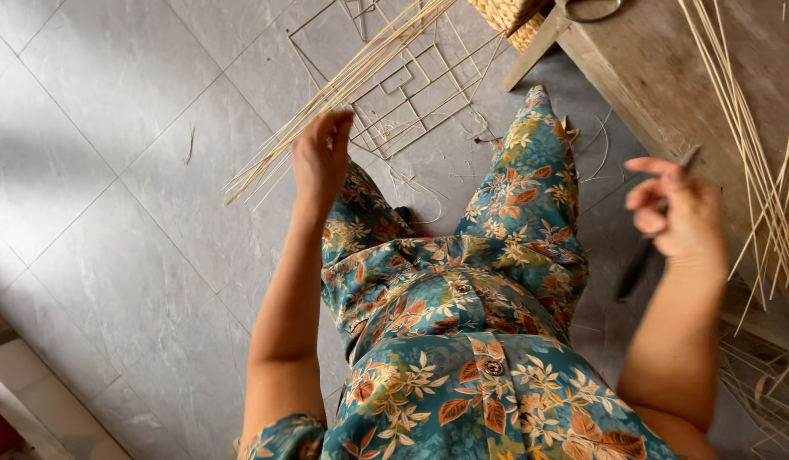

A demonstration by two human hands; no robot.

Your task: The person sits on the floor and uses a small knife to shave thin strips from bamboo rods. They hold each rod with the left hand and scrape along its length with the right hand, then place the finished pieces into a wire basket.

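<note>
My left hand (322, 158) is raised over my left knee, fingers straight and close together, with nothing in it. Its fingertips are next to a long bundle of thin pale reed sticks (343, 89) that lies slanted across the floor. My right hand (679, 213) is blurred, its fingers loosely curled, beside the edge of a wooden bench (633, 85). A dark-handled tool (639, 264) runs behind that hand; whether the hand grips it is hidden. I sit in a teal dress with a leaf print (462, 341).
A wire frame of nested squares (411, 85) lies on the grey tiled floor (113, 213) ahead. More reed sticks (765, 162) rest on the bench at right. A woven basket (513, 17) and a metal ring (590, 10) sit at the top. Loose trimmings lie by my feet.
</note>
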